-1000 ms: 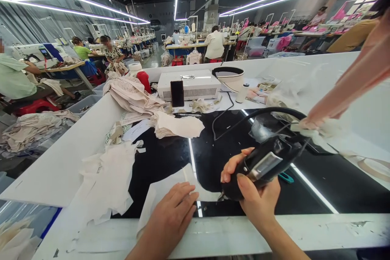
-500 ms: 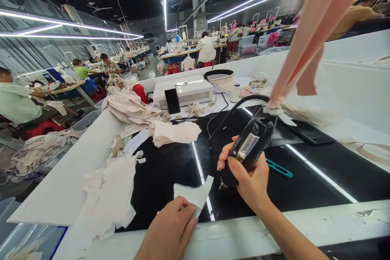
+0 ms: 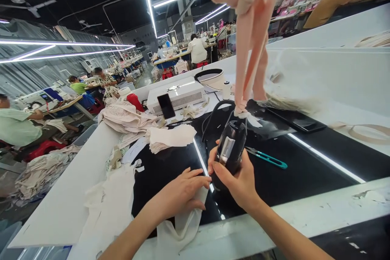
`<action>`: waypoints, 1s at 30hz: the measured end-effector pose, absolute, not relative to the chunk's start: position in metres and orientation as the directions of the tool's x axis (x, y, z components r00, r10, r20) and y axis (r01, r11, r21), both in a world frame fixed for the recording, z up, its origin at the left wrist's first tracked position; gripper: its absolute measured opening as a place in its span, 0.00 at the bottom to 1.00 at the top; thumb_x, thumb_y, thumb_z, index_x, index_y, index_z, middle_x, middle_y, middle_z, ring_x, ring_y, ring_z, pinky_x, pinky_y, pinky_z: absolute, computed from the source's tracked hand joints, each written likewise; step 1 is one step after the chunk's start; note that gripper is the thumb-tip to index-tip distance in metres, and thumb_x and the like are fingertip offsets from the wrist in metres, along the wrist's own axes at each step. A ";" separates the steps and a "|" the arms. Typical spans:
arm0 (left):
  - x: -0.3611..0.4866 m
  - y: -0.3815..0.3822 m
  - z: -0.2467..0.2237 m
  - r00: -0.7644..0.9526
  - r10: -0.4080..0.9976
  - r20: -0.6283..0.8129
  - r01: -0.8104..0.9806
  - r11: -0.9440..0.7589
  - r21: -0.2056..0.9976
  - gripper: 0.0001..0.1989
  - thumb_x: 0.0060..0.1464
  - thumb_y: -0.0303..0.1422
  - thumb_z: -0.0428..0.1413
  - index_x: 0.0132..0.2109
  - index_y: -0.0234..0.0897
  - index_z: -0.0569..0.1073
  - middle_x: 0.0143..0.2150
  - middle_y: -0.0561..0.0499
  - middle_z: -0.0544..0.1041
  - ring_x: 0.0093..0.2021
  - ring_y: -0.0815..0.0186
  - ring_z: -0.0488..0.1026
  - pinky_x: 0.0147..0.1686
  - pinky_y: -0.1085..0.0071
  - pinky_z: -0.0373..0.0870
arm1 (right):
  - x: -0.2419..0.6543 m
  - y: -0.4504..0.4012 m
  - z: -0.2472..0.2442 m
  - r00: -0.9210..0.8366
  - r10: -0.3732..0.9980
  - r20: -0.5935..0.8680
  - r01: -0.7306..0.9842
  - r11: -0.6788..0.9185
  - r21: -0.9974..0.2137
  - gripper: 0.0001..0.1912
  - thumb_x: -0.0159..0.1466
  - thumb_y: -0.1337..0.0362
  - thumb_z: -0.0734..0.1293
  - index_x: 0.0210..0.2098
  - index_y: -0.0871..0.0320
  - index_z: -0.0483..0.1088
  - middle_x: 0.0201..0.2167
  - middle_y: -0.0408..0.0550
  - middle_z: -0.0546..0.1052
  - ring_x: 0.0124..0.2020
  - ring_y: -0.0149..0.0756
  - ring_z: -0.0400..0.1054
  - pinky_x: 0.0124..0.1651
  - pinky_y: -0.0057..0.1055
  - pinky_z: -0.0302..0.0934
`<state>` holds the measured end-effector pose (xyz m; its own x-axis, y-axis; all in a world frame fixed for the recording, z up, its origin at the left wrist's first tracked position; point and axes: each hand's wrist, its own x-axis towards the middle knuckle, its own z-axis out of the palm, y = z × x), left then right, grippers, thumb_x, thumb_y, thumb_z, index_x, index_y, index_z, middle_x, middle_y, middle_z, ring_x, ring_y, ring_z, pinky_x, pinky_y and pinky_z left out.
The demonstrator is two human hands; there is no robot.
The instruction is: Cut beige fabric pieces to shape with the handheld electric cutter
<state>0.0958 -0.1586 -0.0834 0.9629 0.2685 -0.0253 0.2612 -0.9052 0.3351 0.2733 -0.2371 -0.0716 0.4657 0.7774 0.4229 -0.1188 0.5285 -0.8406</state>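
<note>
Wrapped round a black handheld tool [image 3: 229, 148] with a silver plate is my right hand [image 3: 239, 176]; the tool hangs from peach fabric strips [image 3: 248, 48] and a black cable trails behind it. My left hand [image 3: 184, 191] lies with spread fingers on a white cloth piece [image 3: 183, 227], which drapes over the table's front edge beside the tool. The tool's lower end is near the left fingertips. Right of the tool, a pair of teal thread snips [image 3: 269, 159] rests on the black tabletop [image 3: 289, 183].
White cut pieces [image 3: 109, 199] and beige fabric [image 3: 122, 118] lie at the left. Behind are a phone [image 3: 166, 106], a white metal box [image 3: 179, 94] and a spool [image 3: 226, 90]. A black flat device [image 3: 300, 120] lies back right. Other people sit at machines beyond.
The tool and right hand have moved left, close to my left hand. My left fingers have spread over the cloth, which has turned and now hangs toward the front edge. The view has shifted.
</note>
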 end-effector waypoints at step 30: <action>0.087 -0.142 -0.100 0.972 0.235 0.006 0.208 -0.870 0.447 0.44 0.50 0.42 0.72 0.71 0.46 0.64 0.69 0.39 0.68 0.71 0.49 0.64 0.68 0.39 0.59 | 0.247 -0.221 -0.086 0.414 0.799 0.437 -0.163 0.537 -0.828 0.15 0.62 0.62 0.73 0.45 0.50 0.66 0.32 0.39 0.73 0.26 0.33 0.69 0.30 0.33 0.68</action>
<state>0.0874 -0.1424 -0.1003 0.9719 0.2352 0.0060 0.2078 -0.8703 0.4466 0.2470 -0.2213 -0.0862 0.4137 0.7989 0.4366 -0.1631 0.5368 -0.8278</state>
